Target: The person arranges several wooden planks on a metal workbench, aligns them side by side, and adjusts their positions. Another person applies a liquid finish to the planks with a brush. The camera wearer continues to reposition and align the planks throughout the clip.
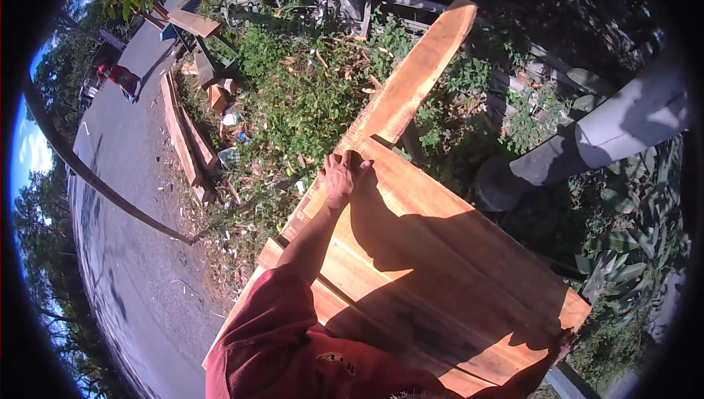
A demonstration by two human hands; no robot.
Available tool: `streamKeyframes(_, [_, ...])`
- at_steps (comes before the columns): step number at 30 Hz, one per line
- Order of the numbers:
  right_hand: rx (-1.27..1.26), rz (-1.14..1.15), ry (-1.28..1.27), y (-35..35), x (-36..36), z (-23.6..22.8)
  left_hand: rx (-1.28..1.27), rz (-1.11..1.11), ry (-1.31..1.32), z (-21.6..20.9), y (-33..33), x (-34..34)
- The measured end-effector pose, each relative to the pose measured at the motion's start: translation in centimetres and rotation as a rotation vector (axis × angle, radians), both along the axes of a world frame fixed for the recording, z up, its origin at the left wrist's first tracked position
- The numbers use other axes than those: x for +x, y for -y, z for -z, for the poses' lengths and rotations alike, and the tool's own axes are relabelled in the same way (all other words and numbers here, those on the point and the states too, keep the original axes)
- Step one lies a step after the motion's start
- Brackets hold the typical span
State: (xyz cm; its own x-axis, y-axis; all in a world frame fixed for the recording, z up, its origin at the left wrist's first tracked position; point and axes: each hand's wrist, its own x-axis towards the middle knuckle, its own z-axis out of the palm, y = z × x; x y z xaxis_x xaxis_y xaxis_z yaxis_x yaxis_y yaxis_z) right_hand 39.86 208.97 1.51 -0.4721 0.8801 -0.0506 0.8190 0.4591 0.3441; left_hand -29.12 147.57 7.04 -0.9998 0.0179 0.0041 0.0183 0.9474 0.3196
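Note:
Several reddish-brown wooden boards (440,227) lie side by side in front of me, partly under my shadow. My left hand (342,177) is on the far left end of the outermost board, its fingers bent over the end edge. At the opposite end of that board, at the lower right, my right hand (563,346) is closed round the end; it is in shadow and its fingers are mostly hidden. A long plank (418,72) with a rounded tip sticks out beyond the boards, away from me.
A thick grey post (587,153) stands at right. Weeds (286,83) grow beyond the boards. Loose timbers (182,135) lie beside the paved road (147,230) at left, crossed by a dark curved pole or cable (95,175). A person in red (121,78) is far down the road.

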Motion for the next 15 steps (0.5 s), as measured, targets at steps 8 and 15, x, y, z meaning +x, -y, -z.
streamKeyframes(8, [0.164,0.18,0.159,5.6,-5.5,-2.1,0.069,-0.045,0.022,-0.5,1.2,-0.9])
streamKeyframes(15, [-0.019,0.548,-0.162,5.8,-8.3,-3.6,-0.065,-0.055,-0.045,-0.3,1.5,0.2])
